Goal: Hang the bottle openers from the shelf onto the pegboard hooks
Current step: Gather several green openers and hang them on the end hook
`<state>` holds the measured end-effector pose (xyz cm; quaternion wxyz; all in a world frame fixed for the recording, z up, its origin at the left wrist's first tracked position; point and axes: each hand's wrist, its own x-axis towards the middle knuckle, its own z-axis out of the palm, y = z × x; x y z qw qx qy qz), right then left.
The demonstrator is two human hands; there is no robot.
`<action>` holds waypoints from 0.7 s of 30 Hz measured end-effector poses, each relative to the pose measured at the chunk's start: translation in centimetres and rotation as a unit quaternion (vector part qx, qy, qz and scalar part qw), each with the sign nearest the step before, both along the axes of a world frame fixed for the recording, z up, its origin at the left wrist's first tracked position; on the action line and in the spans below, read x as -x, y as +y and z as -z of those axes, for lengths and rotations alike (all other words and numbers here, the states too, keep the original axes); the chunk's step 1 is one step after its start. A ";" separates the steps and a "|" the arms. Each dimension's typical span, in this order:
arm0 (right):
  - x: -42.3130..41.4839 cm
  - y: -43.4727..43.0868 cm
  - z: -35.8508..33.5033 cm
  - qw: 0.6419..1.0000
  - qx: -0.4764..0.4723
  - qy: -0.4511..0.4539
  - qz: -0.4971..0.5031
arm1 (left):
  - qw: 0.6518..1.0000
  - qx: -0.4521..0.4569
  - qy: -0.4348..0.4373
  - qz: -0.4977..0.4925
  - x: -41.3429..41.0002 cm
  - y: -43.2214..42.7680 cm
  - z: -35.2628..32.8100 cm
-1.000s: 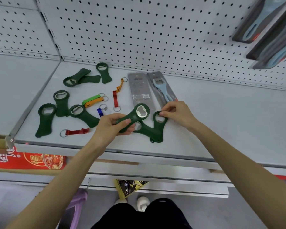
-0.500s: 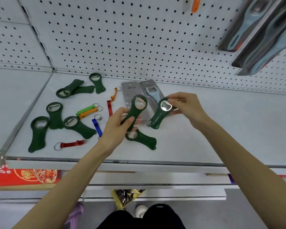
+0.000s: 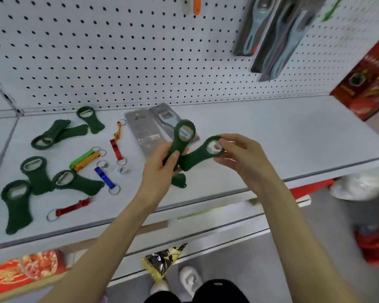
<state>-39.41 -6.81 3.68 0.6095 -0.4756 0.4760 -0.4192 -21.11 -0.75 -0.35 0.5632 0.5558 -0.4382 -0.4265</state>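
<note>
My left hand [image 3: 160, 169] grips the handle of a dark green bottle opener [image 3: 181, 138], its ring end pointing up. My right hand [image 3: 243, 158] pinches the ring end of a second green opener [image 3: 200, 155], held level just right of the first; their handles cross. Both are above the grey shelf [image 3: 271, 136]. A third green opener [image 3: 179, 180] lies on the shelf, partly hidden behind my left hand. Several more green openers [image 3: 74, 182] lie at the left. The white pegboard [image 3: 118, 51] rises behind the shelf.
Small keyring openers in red [image 3: 71, 208], blue [image 3: 104, 177], green and orange [image 3: 85, 158] lie mid-shelf. Two carded openers [image 3: 144, 127] lie behind my hands. Packaged blue-grey openers [image 3: 278, 33] hang at upper right, an orange item [image 3: 196, 5] at top. A red box [image 3: 368, 77] stands at the right.
Both hands rose and shifted right with their openers, the right one lifting its opener off the shelf. The view swung right and up, bringing the red box into sight.
</note>
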 end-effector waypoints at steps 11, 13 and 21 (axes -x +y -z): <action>6.8 4.1 0.0 0.997 -0.001 -0.012 0.081 | 0.993 -0.015 0.033 0.116 7.1 1.5 -0.1; 7.8 4.1 0.0 0.997 0.002 -0.016 0.073 | 0.994 -0.012 0.011 0.109 8.3 1.6 -0.4; 14.9 2.7 -0.8 0.999 0.013 -0.042 0.015 | 0.993 0.003 -0.095 0.065 15.9 1.9 -1.0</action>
